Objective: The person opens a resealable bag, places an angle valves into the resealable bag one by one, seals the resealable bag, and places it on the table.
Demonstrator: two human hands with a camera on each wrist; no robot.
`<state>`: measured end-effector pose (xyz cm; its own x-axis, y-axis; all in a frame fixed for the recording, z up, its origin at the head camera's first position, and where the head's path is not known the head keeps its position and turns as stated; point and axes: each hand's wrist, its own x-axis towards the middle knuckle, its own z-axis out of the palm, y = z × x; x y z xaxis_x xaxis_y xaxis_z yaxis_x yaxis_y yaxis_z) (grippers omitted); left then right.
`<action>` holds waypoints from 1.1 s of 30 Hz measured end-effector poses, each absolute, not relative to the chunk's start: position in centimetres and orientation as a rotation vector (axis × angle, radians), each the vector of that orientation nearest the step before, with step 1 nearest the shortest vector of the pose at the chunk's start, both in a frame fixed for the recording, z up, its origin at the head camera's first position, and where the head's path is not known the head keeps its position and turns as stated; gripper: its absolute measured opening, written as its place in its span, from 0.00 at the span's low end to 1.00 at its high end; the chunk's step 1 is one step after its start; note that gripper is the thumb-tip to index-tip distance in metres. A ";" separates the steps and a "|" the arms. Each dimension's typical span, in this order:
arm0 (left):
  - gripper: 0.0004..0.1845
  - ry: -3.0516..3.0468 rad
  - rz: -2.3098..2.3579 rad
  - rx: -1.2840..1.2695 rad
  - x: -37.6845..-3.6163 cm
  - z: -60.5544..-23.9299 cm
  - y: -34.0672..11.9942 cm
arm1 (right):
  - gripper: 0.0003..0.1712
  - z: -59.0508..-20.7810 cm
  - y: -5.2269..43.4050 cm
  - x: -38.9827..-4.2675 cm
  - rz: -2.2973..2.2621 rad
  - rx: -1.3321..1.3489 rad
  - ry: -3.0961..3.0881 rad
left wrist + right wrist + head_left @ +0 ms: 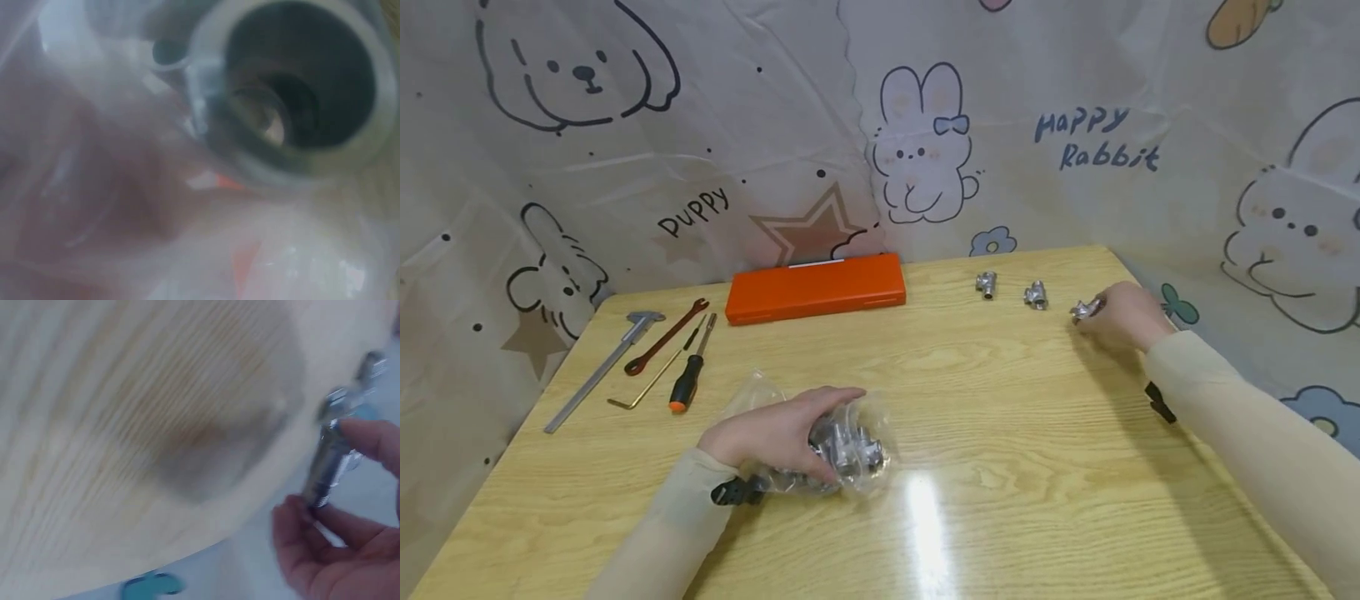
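Note:
Near the front middle of the table, my left hand (778, 429) grips a clear plastic bag (751, 392) that holds several shiny metal pipe fittings (844, 450). Seen close up in the left wrist view, one fitting's round open end (203, 87) shows through the blurred plastic. At the far right of the table, my right hand (1123, 317) pinches a metal tee fitting (1084, 311) between thumb and fingertips. The right wrist view shows this tee fitting (326, 465) by its ends. To its left stand two similar tee fittings, one nearer (1036, 295) and one farther (987, 285).
An orange-red case (816, 289) lies along the back edge. On the left are a caliper (598, 375), a red wrench (666, 337), a hex key (655, 375) and a screwdriver (688, 379). A printed cloth (805, 108) hangs behind the table (1000, 500).

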<state>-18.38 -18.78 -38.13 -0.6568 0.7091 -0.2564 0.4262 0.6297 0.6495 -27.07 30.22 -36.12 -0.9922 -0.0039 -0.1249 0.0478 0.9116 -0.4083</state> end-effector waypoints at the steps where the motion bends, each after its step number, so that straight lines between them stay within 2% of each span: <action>1: 0.58 2.355 0.757 0.890 -18.4 -38.1 -18.8 | 0.29 -35.8 29.6 -26.6 -0.659 -0.020 2.942; 5: 0.58 2.360 0.750 0.879 -18.4 -38.0 -18.8 | 0.39 -34.5 25.7 -23.7 -0.698 -0.284 2.927; 10: 0.58 2.361 0.749 0.897 -18.5 -38.1 -18.9 | 0.37 -33.9 19.7 -19.5 -0.779 -0.597 2.933; 15: 0.58 2.351 0.754 0.892 -18.5 -38.1 -18.9 | 0.37 -35.0 14.2 -16.9 -0.847 -0.848 2.838; 24: 0.59 2.365 0.754 0.883 -18.6 -38.1 -18.8 | 0.36 -37.5 6.6 -16.0 -0.833 -1.046 2.710; 29: 0.59 2.377 0.757 0.913 -18.6 -38.1 -19.1 | 0.35 -37.9 4.4 -16.2 -0.839 -1.070 2.676; 33: 0.58 2.369 0.777 0.894 -18.6 -38.0 -19.4 | 0.34 -37.9 3.2 -16.3 -0.675 -1.062 2.713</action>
